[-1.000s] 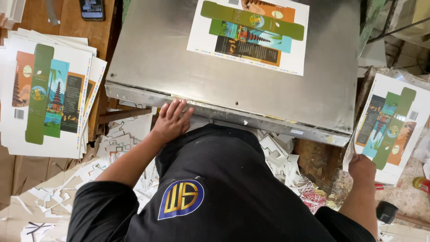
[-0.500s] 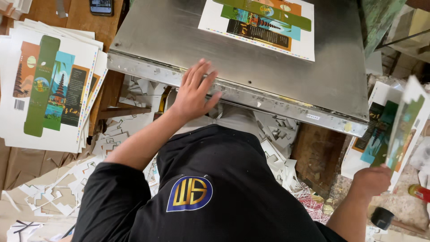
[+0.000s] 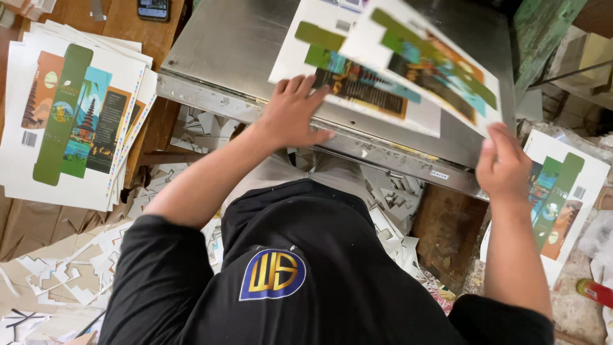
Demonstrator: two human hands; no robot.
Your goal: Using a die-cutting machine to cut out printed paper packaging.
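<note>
While left hand (image 3: 290, 115) presses one printed sheet (image 3: 332, 70), right hand (image 3: 504, 163) lifts another sheet (image 3: 424, 64).

Two printed white carton sheets: one (image 3: 357, 89) flat on the steel plate (image 3: 236, 45), another (image 3: 428, 64) tilted above it.

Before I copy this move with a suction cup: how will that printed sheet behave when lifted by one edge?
The printed sheet, held by the right hand, stays nearly flat, so probably stiff card. It looks thin and light. Its glossy face may slide.
</note>
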